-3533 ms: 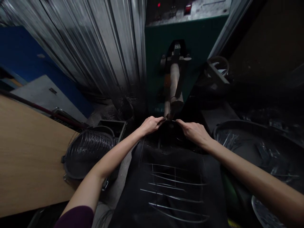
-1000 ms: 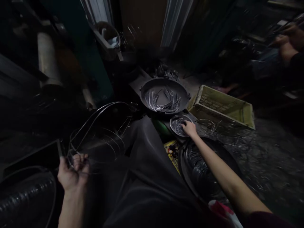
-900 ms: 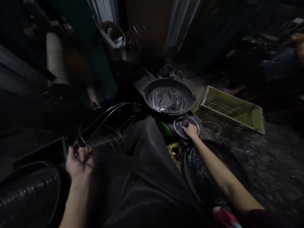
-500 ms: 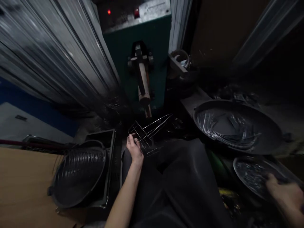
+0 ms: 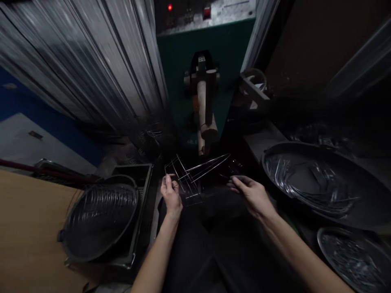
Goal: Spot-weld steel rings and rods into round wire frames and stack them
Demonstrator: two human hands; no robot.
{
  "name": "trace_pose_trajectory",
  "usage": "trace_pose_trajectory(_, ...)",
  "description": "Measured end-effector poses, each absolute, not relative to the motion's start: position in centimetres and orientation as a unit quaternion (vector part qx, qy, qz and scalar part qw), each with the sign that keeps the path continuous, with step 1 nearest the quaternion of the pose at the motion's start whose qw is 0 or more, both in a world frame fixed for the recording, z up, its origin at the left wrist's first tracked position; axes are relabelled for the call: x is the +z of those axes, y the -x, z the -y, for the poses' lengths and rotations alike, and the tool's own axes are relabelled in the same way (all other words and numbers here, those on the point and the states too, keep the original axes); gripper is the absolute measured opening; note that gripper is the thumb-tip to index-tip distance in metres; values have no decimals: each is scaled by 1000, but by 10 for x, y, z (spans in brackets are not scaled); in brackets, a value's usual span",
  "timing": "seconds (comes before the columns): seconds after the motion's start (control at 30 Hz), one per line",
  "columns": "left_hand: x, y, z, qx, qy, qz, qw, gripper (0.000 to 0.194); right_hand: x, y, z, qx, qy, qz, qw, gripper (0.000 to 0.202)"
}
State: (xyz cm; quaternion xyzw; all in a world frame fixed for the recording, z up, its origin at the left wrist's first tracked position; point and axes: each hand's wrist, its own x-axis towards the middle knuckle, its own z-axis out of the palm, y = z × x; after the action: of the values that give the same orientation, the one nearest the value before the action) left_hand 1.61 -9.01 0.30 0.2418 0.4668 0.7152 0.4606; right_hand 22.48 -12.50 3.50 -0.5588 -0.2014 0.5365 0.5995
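Note:
My left hand [image 5: 171,196] is closed on the left end of a wire rack [image 5: 187,177], a small frame of thin bent metal rods. A long wire loop of the rack points up and to the right. My right hand [image 5: 251,194] is right of the rack and apart from it, thumb and fingers pinched together; whatever they hold is too small and dark to make out. Just beyond the rack stands a green machine [image 5: 180,81] with thick rod-like electrode arms [image 5: 209,128] reaching down towards it.
On the right are a large dark pan [image 5: 369,203] of bent wires and a smaller bowl [image 5: 320,236] of small metal pieces. At left a round pan [image 5: 91,240] with wire rings sits on a green crate [image 5: 137,232]. A corrugated metal wall [image 5: 122,53] rises at the back left.
My right hand has come from the bowl of small metal pieces to beside the rack, fingers now pinched. My left hand still holds the rack. The view has turned slightly left.

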Motion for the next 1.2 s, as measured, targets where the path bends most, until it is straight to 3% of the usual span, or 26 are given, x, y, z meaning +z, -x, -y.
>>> trace_pose_trajectory(0.23, 5, -10, 87, 726, -209, -468, 458, 33, 29, -203, 98, 473, 573, 300, 598, 42)
trace_pose_trajectory(0.43, -1, -8, 86, 733, -192, -465, 458, 32, 31, -203, 103, 569, 532, 240, 580, 41)
trace_pose_trajectory(1.2, -4, -15, 81, 693, -218, -512, 459, 35, 58, -174, 86, 597, 503, 125, 612, 36)
